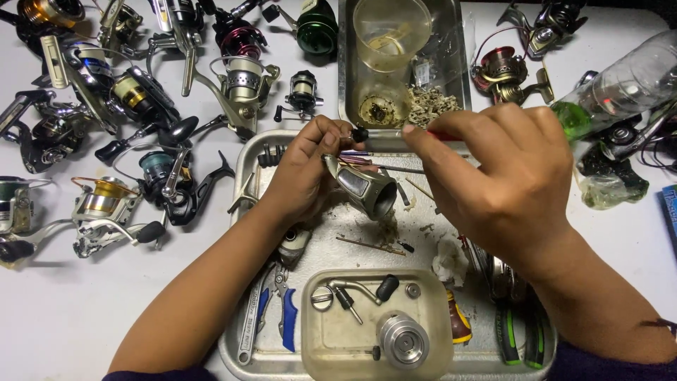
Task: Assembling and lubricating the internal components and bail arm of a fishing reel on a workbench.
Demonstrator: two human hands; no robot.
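My left hand [305,169] grips a greyish fishing reel body [363,187] with its open round end facing down-right, held above a metal tray [243,159]. My right hand [493,173] pinches a thin tool with a red handle [441,134], its dark tip [361,133] touching the top of the reel body near my left fingertips. A handle arm with a black knob [367,289], a silver spool [402,342], a washer and small screws lie in a beige plastic tub [317,346] at the tray's front.
Several fishing reels [148,99] crowd the white table at left and top. A second steel tray [344,85] at the back holds a clear plastic cup [391,32] and small parts. Blue-handled pliers [282,310] lie in the front tray. A clear bottle with green cap [613,88] lies right.
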